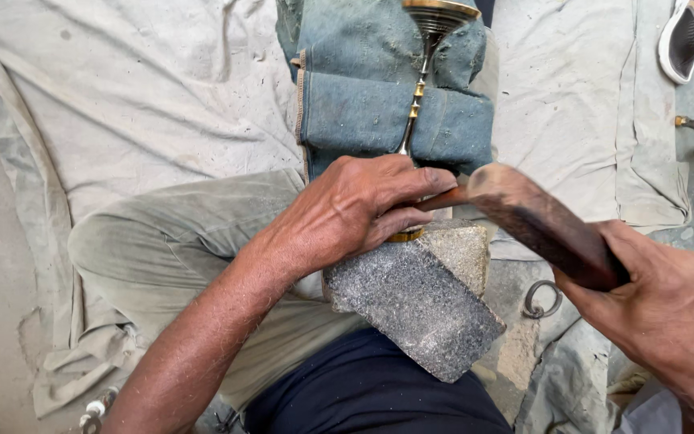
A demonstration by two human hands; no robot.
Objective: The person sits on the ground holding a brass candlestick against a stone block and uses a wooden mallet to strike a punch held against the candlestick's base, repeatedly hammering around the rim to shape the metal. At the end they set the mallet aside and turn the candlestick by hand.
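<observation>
The brass stemmed piece is a slender turned rod with small golden beads along its length and a wide flared cup at the far end, near the top edge of the view. It lies lengthwise over a folded piece of blue denim, with its near end on a rough grey stone block. A narrow brass rim shows just under the fingers where the piece meets the block.

The left hand is closed over the near end of the piece, fingers curled down and pressing it against the block. The right hand is clenched around the dark wooden handle of a mallet, whose rounded head is blurred and lies just beside the left fingertips.

The block rests against the person's bent leg in grey-green trousers. A pale cloth covers the ground. A small metal ring lies just beside the block, and a white sandal lies at the upper right.
</observation>
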